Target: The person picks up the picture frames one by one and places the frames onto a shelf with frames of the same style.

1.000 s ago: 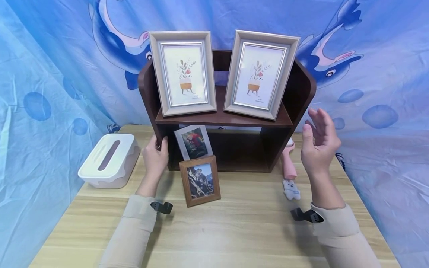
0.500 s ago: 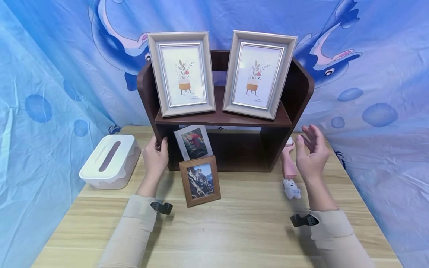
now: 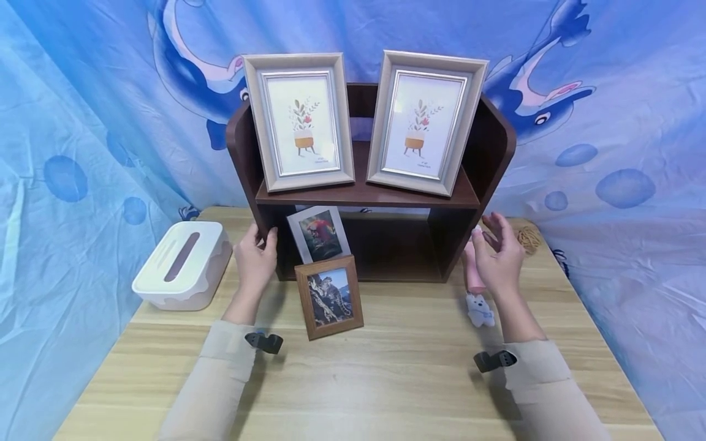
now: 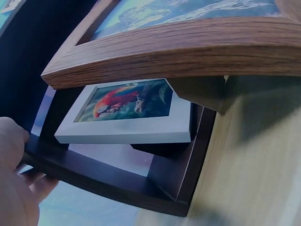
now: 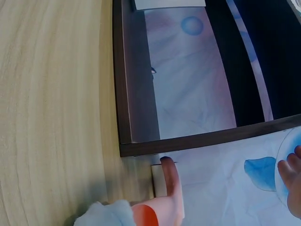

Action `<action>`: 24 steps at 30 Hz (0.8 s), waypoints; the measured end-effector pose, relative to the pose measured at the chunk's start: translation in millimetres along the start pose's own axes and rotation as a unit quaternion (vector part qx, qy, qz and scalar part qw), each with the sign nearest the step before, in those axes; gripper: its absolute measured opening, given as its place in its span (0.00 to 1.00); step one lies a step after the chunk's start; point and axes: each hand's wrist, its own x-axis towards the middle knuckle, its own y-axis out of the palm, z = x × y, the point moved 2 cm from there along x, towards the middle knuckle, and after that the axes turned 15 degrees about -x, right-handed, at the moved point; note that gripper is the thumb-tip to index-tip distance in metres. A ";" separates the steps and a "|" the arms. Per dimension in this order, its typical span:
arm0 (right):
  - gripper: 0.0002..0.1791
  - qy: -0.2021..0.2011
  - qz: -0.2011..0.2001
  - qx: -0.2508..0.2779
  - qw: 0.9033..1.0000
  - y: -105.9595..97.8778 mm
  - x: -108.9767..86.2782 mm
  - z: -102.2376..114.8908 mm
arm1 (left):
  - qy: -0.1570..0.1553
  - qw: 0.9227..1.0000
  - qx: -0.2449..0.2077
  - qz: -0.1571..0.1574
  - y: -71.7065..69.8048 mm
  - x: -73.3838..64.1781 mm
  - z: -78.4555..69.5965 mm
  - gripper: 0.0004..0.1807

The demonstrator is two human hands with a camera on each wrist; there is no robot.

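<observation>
A dark brown two-tier shelf (image 3: pixel 361 196) stands on the table. My left hand (image 3: pixel 255 260) grips its left side panel, with the thumb on the front edge and the fingers behind. My right hand (image 3: pixel 499 257) is beside the right side panel, fingers loosely bent and holding nothing. It partly covers a pink lint roller (image 3: pixel 473 269). Two silver-beige photo frames, a left one (image 3: pixel 300 177) and a right one (image 3: pixel 426 181), lean on the upper tier. A white parrot picture frame (image 4: pixel 127 129) stands in the lower tier at left, behind a brown wooden leopard picture frame (image 3: pixel 329 298).
A white tissue box (image 3: pixel 182 263) stands left of the shelf. A small white bear figure (image 3: pixel 480 311) lies just in front of the lint roller, and a ball of twine (image 3: pixel 528 239) sits behind my right hand. Blue dolphin-print cloth (image 3: pixel 623 122) hangs around the table (image 3: pixel 386 380).
My right hand has moved down and left, toward the shelf's right side, bringing the twine into view and covering part of the lint roller. My left hand stays on the left panel.
</observation>
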 end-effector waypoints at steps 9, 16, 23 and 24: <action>0.26 0.002 0.025 -0.014 1.000 6.5 -0.5 -2.5 | -0.013 1.000 -0.014 0.003 -19.9 -18.3 -2.0 0.28; 0.26 0.010 0.039 -0.018 0.999 9.2 -1.5 -1.7 | 0.019 0.999 -0.039 -0.022 -27.3 -38.3 2.2 0.21; 0.28 0.029 0.063 -0.016 0.997 12.8 -3.6 -0.1 | -0.001 0.998 -0.049 0.029 -23.3 -60.9 7.8 0.13; 0.28 0.032 0.066 -0.017 0.997 14.1 -3.7 -0.9 | -0.013 0.998 -0.055 0.040 -22.3 -64.6 9.0 0.13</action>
